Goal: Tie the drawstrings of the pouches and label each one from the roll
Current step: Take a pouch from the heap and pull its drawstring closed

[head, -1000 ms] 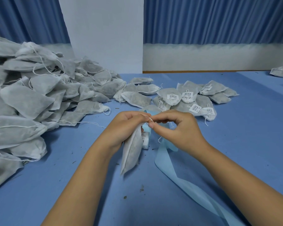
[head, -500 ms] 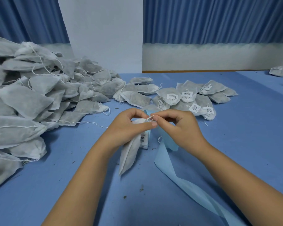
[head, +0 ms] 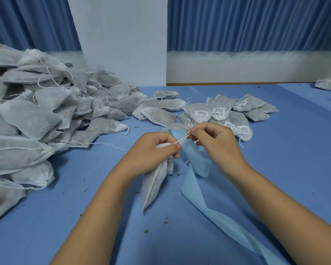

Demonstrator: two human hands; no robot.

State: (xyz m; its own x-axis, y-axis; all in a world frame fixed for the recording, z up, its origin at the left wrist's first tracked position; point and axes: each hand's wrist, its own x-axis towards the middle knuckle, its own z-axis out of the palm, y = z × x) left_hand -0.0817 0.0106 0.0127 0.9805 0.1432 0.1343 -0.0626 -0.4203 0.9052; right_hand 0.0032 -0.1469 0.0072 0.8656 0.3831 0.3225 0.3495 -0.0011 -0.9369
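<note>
The left hand (head: 151, 152) grips 1 pouch (head: 153, 184) at its neck; the right hand (head: 216, 142) pinches its drawstring (head: 183, 139).

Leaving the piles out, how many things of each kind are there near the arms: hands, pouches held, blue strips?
Hands: 2, the left hand gripping, the right hand pinching the drawstring
Pouches held: 1, the pouch
Blue strips: 1, the strip
Total: 4

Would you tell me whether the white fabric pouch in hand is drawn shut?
Drawn shut: left hand grips the pouch by its gathered neck; right hand pulls the white drawstring taut.
</note>
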